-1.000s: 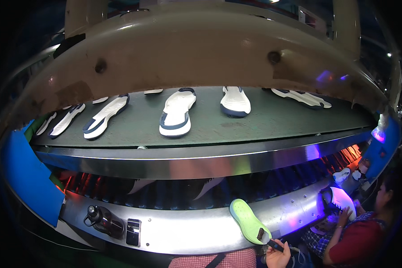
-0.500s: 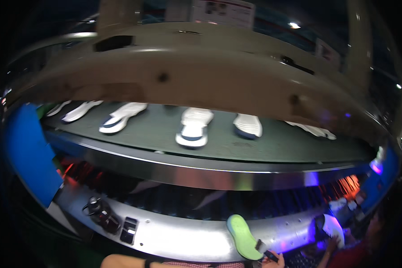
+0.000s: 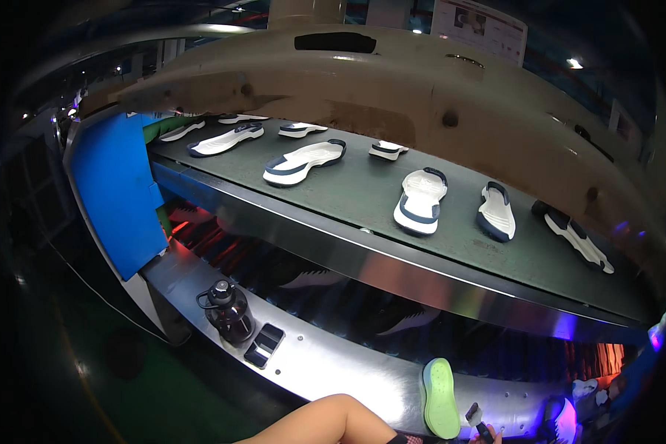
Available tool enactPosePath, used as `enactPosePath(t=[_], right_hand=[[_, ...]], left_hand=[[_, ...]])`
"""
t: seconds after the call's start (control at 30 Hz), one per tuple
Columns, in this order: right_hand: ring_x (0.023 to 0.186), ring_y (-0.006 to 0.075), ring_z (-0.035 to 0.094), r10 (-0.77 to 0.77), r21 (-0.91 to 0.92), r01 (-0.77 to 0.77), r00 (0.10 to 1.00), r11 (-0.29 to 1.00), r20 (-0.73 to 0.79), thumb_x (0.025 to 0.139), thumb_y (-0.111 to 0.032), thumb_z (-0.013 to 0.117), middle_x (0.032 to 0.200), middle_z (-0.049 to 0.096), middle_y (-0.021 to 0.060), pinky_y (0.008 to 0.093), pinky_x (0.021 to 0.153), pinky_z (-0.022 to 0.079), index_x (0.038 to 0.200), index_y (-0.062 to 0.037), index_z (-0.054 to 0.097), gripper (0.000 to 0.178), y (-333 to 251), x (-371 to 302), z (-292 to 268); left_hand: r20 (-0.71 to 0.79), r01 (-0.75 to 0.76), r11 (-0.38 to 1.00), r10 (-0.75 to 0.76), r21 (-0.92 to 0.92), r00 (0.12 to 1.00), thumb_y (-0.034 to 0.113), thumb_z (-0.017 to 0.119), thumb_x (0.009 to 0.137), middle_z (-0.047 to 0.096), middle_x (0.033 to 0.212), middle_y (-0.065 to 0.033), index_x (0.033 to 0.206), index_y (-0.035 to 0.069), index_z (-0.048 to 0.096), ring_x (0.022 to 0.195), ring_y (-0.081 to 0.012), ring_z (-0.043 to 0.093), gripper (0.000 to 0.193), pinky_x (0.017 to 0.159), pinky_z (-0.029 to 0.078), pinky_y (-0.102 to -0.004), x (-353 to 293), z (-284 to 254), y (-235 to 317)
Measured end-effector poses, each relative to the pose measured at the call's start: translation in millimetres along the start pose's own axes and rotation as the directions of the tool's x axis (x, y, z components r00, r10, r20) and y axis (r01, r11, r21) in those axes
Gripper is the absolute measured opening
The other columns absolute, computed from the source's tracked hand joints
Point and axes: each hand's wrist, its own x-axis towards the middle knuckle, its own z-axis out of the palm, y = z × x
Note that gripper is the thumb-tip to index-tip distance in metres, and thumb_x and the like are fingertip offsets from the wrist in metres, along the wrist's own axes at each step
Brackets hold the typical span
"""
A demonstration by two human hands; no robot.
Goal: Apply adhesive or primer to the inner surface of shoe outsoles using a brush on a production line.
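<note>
Gripping a black-handled flat brush in a curled right hand, with left hand out of view, just beside a lime-green shoe sole on the shiny metal ledge, apparently mid-brushing, remaining coverage indiscernible.

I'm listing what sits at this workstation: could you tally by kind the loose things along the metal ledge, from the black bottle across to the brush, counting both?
Bottle: 1
Phone-like dark slab: 1
Lime-green sole: 1
Brush, held in the right hand: 1
Total: 4
</note>
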Motion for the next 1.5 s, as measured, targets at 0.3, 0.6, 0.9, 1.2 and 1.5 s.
enactPosePath(t=[0.3, 0.6, 0.9, 1.2, 1.5], right_hand=[[0.107, 0.036, 0.048, 0.099, 0.162, -0.088, 0.993, 0.983, -0.061, 0.086, -0.032, 0.05, 0.115, 0.052, 0.0257, 0.0454, 0.095, 0.038, 0.117, 0.0102, 0.046, 0.052, 23, 13, -22], [0.089, 0.0282, 0.055, 0.033, -0.048, -0.039, 0.993, 0.998, -0.111, 0.089, -0.033, 0.046, 0.103, 0.058, 0.0208, 0.0374, 0.08, 0.045, 0.108, 0.0063, 0.053, 0.044, 61, 60, 20], [0.066, 0.0188, 0.059, -0.301, -0.284, 0.202, 0.882, 0.937, -0.363, 0.091, -0.039, 0.042, 0.089, 0.064, 0.0141, 0.0283, 0.059, 0.05, 0.102, 0.0002, 0.057, 0.044, 51, 58, 51], [0.104, 0.0342, 0.051, -0.144, 0.126, 0.159, 0.982, 0.979, -0.123, 0.091, -0.033, 0.042, 0.11, 0.056, 0.0249, 0.0454, 0.097, 0.037, 0.113, 0.0087, 0.051, 0.048, 59, 20, 15], [0.072, 0.0231, 0.058, -0.275, -0.124, 0.247, 0.804, 0.961, -0.527, 0.089, -0.038, 0.046, 0.089, 0.062, 0.0147, 0.0315, 0.067, 0.048, 0.096, 0.0017, 0.059, 0.042, 70, 10, 21]], left_hand=[[0.005, -0.032, 0.994, 0.031, 0.1, 0.999, 0.013, 0.057, 0.08, 0.057, 0.105, -0.0103, 0.102, 0.001, 0.058, 0.105, -0.0249, 0.051, 0.025, 0.092, 0.039, -0.035, -11, -7, -1], [0.018, -0.087, 0.977, 0.085, 0.193, 0.996, 0.012, 0.058, 0.079, 0.058, 0.104, -0.0103, 0.101, 0.002, 0.059, 0.104, -0.025, 0.051, 0.025, 0.091, 0.039, -0.0349, -6, -5, 5], [-0.192, -0.149, 0.911, 0.237, 0.384, 0.952, 0.016, 0.067, 0.066, 0.057, 0.091, -0.0118, 0.089, 0.003, 0.059, 0.091, -0.0315, 0.053, 0.028, 0.081, 0.043, -0.0407, 71, -126, 23], [-0.344, 0.531, 0.475, -0.426, 0.702, 0.837, 0.023, 0.062, 0.077, 0.013, 0.143, -0.0237, 0.136, -0.005, 0.014, 0.125, -0.0362, 0.03, 0.082, 0.103, 0.029, -0.0438, 103, -200, -113], [-0.291, 0.369, 0.166, -0.364, 0.914, 0.885, 0.026, 0.058, 0.074, 0.05, 0.122, -0.0119, 0.125, 0.002, 0.045, 0.116, -0.027, 0.041, 0.058, 0.096, 0.031, -0.0415, 124, -205, -153]])
